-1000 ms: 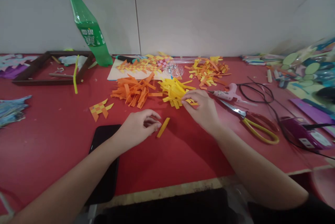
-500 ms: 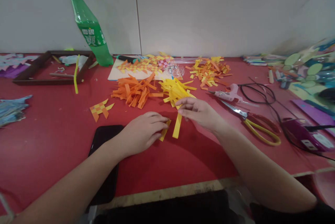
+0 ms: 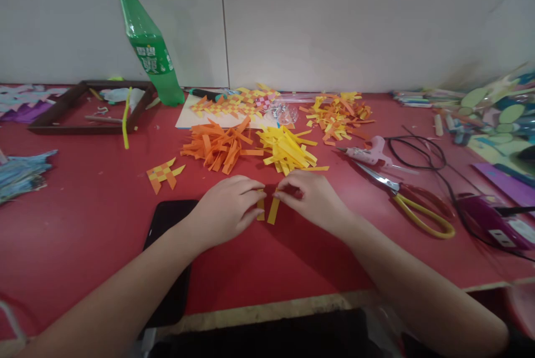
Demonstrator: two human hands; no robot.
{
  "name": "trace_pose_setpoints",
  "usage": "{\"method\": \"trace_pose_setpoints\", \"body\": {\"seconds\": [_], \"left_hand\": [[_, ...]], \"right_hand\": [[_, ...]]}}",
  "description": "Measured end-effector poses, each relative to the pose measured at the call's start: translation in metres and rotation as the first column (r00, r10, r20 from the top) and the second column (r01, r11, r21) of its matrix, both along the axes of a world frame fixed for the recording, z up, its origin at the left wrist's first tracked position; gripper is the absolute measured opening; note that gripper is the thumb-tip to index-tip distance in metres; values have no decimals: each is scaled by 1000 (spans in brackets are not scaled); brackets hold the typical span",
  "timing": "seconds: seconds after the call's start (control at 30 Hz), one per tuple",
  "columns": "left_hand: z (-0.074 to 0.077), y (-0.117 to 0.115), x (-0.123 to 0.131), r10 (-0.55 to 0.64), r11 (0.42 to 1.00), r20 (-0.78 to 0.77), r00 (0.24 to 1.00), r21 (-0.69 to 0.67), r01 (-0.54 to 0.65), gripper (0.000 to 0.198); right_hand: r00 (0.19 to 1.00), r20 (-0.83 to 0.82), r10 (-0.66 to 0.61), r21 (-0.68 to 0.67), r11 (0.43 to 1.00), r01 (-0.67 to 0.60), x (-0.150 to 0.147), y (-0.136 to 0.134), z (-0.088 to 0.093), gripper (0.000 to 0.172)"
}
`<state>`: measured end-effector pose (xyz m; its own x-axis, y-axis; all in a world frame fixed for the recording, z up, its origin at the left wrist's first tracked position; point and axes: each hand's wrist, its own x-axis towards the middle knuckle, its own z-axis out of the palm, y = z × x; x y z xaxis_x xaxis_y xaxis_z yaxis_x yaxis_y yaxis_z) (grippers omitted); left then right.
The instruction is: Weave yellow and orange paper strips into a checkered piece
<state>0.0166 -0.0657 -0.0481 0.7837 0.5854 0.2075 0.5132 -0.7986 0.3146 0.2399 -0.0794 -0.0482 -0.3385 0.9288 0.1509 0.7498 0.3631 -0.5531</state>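
Note:
My left hand point(image 3: 234, 204) is closed, its fingertips pinching a short yellow paper strip point(image 3: 261, 211) low over the red table. Close beside it, my right hand point(image 3: 309, 195) pinches a second yellow strip point(image 3: 273, 211) between thumb and fingers. Both strips hang roughly side by side, their upper ends partly covered by fingers. Just beyond the hands lies a pile of yellow strips point(image 3: 288, 149), with a pile of orange strips point(image 3: 217, 146) to its left. A woven orange and yellow paper fish point(image 3: 165, 174) rests left of the hands.
A black phone point(image 3: 167, 269) lies under my left forearm. To the right are scissors point(image 3: 405, 202), a pink glue gun point(image 3: 368, 153) and its dark cord. A green bottle point(image 3: 152, 57) stands at the back beside a brown frame point(image 3: 79, 130). Mixed paper pieces point(image 3: 338, 115) lie at the back.
My right hand has come away from the yellow pile, toward me and slightly left, bringing its strip beside the left hand's strip. The left hand has hardly moved. The view has shifted slightly.

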Motion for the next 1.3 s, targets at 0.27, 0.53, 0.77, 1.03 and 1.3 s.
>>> {"method": "trace_pose_setpoints", "body": {"seconds": [0.27, 0.53, 0.77, 1.03, 1.3], "left_hand": [[0, 3, -1, -21, 1000, -24, 1000, 21, 21, 22], [1, 3, 0, -6, 1000, -55, 998, -27, 5, 24], [3, 2, 1, 9, 997, -35, 999, -74, -12, 25], [4, 1, 1, 27, 994, -65, 998, -102, -33, 34], [2, 1, 0, 77, 982, -46, 996, -170, -84, 40]], "right_hand": [[981, 101, 165, 41, 985, -170, 0, -5, -3, 7], [980, 82, 179, 106, 977, -187, -4, 0, -13, 10], [971, 89, 221, 105, 968, -229, -5, 2, -13, 15], [959, 96, 265, 110, 955, -275, -2, 1, -10, 20], [954, 105, 279, 127, 948, -291, -4, 3, -10, 23]]}}
